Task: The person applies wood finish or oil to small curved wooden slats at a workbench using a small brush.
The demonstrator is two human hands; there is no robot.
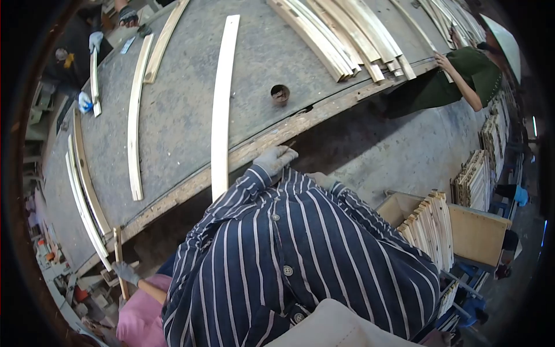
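My left hand (276, 158), in a pale grey glove, is in front of my shirt by the table's wooden edge. Its fingers are drawn together, with a tiny brownish bit near their tips that I cannot identify. My right hand (321, 180), gloved too, is close against my belly on the right; its fingers are mostly hidden. Left of my left hand, a long pale wooden strip (224, 110) lies across the table (179, 115), its near end hanging over the edge toward me. A small brown cup (280, 95) stands beyond the edge.
Several wooden strips (341, 34) are stacked at the far right, and curved strips (136, 121) lie at left. Co-workers' hands hold strips: a gloved hand (125, 272) near left, a bare hand (444, 62) at right. A box (477, 231) and upright wood pieces (430, 222) stand right.
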